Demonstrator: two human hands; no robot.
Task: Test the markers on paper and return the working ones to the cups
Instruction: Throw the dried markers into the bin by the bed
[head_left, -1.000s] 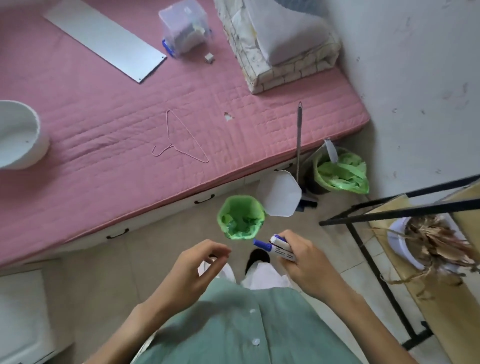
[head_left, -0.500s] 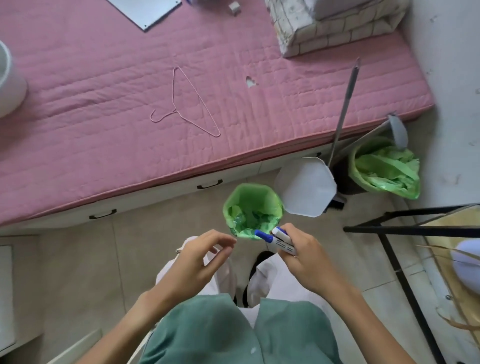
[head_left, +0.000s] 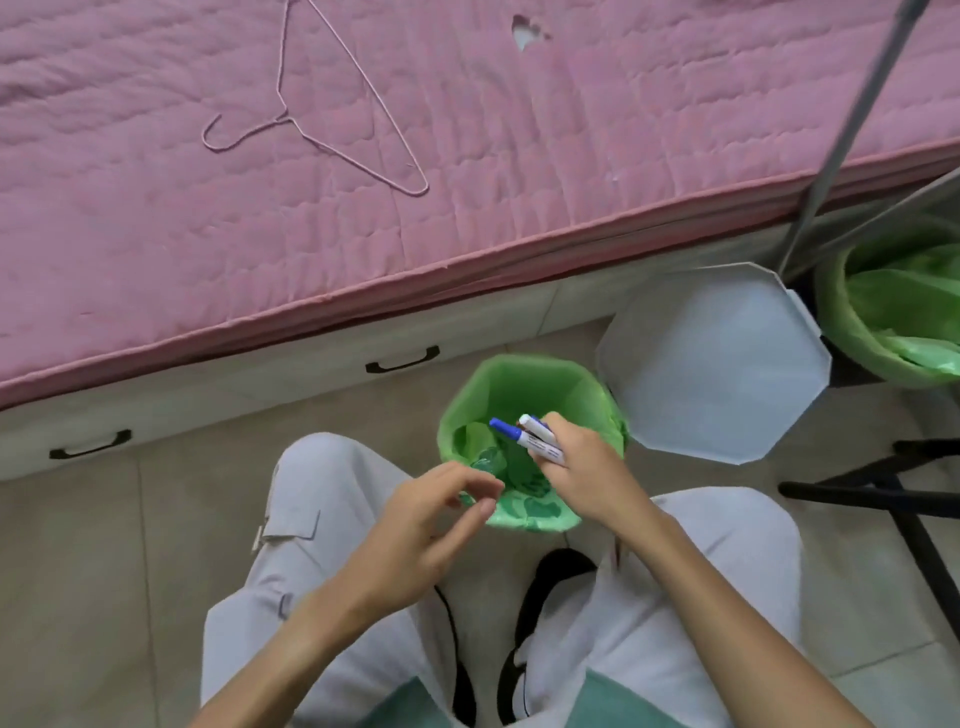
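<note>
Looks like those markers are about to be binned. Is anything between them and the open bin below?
Nothing visible. The right hand holds two markers directly over the green-lined bin, whose white lid is swung open to the side. The left hand, empty, sits at the near rim, not under the markers.

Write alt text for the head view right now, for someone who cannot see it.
The right hand grips two markers, one blue-capped, over an open bin with a green liner, while the left hand hovers beside it holding nothing. The bin's white lid stands open beside a pink-covered bed with a wire hanger on it.
</note>
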